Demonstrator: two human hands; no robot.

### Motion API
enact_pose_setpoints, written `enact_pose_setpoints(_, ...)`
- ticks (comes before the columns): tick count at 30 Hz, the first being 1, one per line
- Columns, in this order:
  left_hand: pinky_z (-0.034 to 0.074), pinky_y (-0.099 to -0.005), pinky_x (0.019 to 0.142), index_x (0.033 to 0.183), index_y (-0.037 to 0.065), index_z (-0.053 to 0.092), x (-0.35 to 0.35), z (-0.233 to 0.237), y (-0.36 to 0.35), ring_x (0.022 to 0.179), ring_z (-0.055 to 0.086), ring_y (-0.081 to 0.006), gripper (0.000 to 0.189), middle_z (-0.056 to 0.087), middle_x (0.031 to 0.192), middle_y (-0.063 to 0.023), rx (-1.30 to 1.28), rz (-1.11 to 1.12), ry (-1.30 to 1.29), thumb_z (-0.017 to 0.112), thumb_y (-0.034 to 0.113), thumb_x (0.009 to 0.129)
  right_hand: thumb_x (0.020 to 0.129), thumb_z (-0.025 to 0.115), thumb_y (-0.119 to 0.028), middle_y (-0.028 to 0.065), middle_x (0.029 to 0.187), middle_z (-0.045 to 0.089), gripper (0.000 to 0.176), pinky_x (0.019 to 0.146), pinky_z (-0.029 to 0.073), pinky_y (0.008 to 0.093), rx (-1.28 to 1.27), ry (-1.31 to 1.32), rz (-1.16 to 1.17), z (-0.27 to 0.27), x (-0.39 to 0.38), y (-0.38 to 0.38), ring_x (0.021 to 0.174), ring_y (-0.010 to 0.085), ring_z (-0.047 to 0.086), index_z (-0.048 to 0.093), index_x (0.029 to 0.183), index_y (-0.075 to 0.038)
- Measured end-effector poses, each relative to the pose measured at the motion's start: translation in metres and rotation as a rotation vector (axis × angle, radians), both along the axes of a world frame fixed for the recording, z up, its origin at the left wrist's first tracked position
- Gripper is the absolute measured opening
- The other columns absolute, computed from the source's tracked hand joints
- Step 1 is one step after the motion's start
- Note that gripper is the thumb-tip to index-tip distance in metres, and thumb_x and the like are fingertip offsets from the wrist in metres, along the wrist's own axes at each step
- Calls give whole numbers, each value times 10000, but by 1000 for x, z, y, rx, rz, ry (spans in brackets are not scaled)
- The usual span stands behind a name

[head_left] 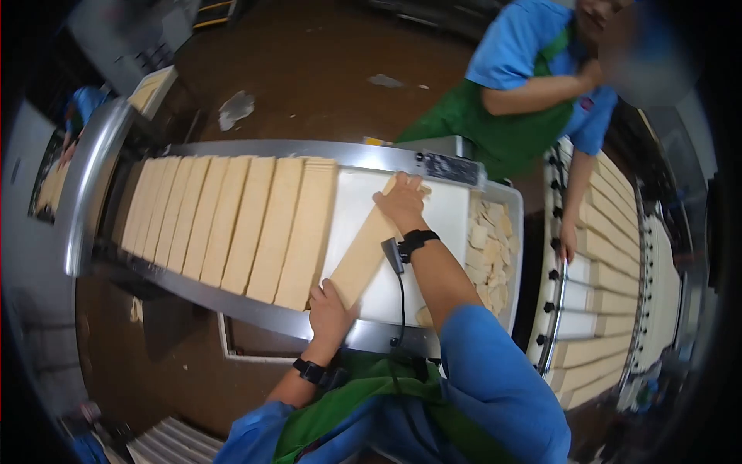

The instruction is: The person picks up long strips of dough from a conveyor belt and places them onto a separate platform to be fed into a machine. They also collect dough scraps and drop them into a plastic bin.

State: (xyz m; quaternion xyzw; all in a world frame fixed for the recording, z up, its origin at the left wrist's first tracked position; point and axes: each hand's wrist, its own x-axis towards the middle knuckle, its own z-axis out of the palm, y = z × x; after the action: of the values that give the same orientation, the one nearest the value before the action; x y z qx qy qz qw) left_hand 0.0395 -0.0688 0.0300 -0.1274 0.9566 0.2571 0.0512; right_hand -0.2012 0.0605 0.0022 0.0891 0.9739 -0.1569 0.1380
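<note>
A long pale dough strip [363, 259] lies slanted across the white belt [448, 224] of a metal-edged conveyor. My right hand [403, 203] grips its far end, fingers bent over the edge. Around the near end, by the conveyor's front rail, my left hand [330, 313] is closed on the same strip. Just left of it, a row of similar strips [247, 224] lies side by side across the belt. Both wrists wear black bands, and a cable runs down from a small device at the right wrist.
A bin of flat dough scraps [491, 255] adjoins the conveyor's right end. Beyond it stands a co-worker in a green apron [495, 131], one hand at a second conveyor [603, 294] bearing strips. A curved metal housing [97, 185] rises at the left. Another person is partly visible far left.
</note>
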Motion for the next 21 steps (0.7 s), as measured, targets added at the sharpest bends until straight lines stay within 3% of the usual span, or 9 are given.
enact_pose_setpoints(4, 456, -482, 831, 1270, -123, 312, -12, 15, 20, 1004, 512, -473, 919, 450, 1150, -353, 344, -245, -131, 701, 491, 707, 694, 644, -459, 269, 1460, 74, 839, 921, 439, 451, -16, 94, -303, 10, 36, 90, 1189, 474, 401, 296, 1349, -67)
enact_pose_setpoints(5, 448, -487, 847, 1271, -123, 308, -14, 21, 31, 1021, 502, -484, 928, 440, 1162, -364, 449, -297, -177, 702, 497, 705, 674, 667, -420, 284, 1453, 84, 835, 917, 436, 469, -123, 84, -393, 17, 45, 108, 1169, 483, 420, 307, 1320, -31)
enact_pose_setpoints(8, 432, -486, 867, 1257, -115, 332, -23, 24, 77, 1013, 478, -496, 882, 450, 1138, -362, 320, -294, -213, 726, 447, 703, 651, 694, -379, 312, 1445, 73, 854, 927, 424, 481, -277, 289, -481, -1, 73, 163, 1171, 488, 412, 296, 1305, -1)
enact_pose_setpoints(9, 425, -486, 875, 1254, -103, 345, -21, 21, 89, 1020, 463, -496, 851, 455, 1129, -360, 311, -314, -150, 733, 414, 701, 651, 706, -343, 324, 1396, 157, 842, 927, 417, 479, -251, 269, -580, 6, 83, 177, 1154, 473, 417, 286, 1289, 14)
enact_pose_setpoints(13, 391, -489, 909, 1238, -58, 395, -26, 25, 142, 1047, 405, -484, 741, 474, 1097, -349, 369, -461, 40, 748, 288, 686, 694, 700, -309, 310, 1275, 257, 819, 941, 398, 479, -325, 578, -741, 9, 147, 263, 1099, 477, 406, 229, 1289, 0)
enact_pose_setpoints(16, 342, -481, 973, 1264, 3, 412, -20, 42, 199, 1130, 354, -464, 694, 473, 1111, -334, 421, -633, 215, 729, 232, 690, 700, 697, -304, 317, 1253, 305, 811, 930, 408, 479, -197, 761, -882, 43, 204, 330, 1112, 470, 410, 229, 1286, 5)
enact_pose_setpoints(18, 323, -478, 998, 1289, 16, 405, -20, 43, 235, 1162, 338, -455, 711, 457, 1159, -323, 370, -822, 402, 729, 247, 700, 717, 673, -374, 301, 1233, 358, 818, 911, 418, 483, -267, 653, -1067, 78, 243, 375, 1119, 469, 428, 241, 1299, 3)
enact_pose_setpoints(21, 317, -456, 1023, 1336, 52, 387, -3, 66, 287, 1228, 316, -434, 722, 427, 1247, -282, 437, -909, 430, 722, 261, 731, 739, 610, -478, 269, 1267, 393, 807, 906, 411, 498, -180, 546, -1243, 88, 285, 444, 1127, 461, 446, 308, 1307, 10)
